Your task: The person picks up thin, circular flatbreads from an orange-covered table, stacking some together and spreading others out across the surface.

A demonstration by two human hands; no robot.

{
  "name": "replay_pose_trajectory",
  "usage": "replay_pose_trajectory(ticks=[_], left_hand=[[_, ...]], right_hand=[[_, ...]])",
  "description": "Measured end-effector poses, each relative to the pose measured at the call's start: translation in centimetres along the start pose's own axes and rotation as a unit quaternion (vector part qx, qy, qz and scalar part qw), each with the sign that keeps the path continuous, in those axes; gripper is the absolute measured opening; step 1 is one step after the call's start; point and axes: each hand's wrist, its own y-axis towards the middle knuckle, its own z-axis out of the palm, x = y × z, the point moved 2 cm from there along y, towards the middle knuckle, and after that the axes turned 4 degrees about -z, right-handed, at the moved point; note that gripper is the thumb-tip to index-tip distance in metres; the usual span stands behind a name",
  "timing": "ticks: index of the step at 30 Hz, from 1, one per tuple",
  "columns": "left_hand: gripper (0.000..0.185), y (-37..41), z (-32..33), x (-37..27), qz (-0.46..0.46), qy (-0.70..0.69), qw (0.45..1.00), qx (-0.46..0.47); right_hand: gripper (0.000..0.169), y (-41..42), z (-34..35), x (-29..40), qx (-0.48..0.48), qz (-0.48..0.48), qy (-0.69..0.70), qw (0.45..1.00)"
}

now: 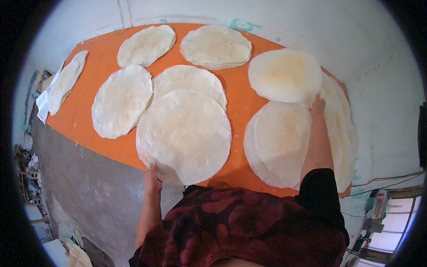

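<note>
My left hand (153, 178) grips the near left edge of a large round flatbread (186, 133), which overlaps a stack of flatbreads (190, 78) behind it. At the right, my right hand (317, 104) pinches the near right rim of a slightly blurred thin flatbread (283, 76), held at the far right part of the table. Below it lies a pile of flatbreads (277, 143), partly hidden by my right forearm. More overlapping sheets of flatbread (340, 140) lie along the right side, beyond that arm.
On the orange tabletop (238, 110) rest further stacks of flatbread at the back (215, 46), back left (146, 45) and left (121, 101). Folded flatbread (68, 81) lies on white cloth at the left end. A wall (300, 23) borders the far side; concrete floor (96, 187) shows at left.
</note>
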Motion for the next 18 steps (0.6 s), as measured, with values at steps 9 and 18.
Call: replay_pose_trajectory(ticks=[9, 18], left_hand=[[0.037, -5.1, 5.7, -3.5, -0.008, -0.012, 0.998, 0.055], [0.038, -6.8, 10.6, -6.3, 0.003, 0.001, 0.976, 0.219]], right_hand=[[0.065, -30.6, 16.4, -0.4, 0.514, -0.140, -0.175, 0.828], [0.015, -42.5, 22.1, 8.9, 0.591, -0.226, -0.269, 0.726]])
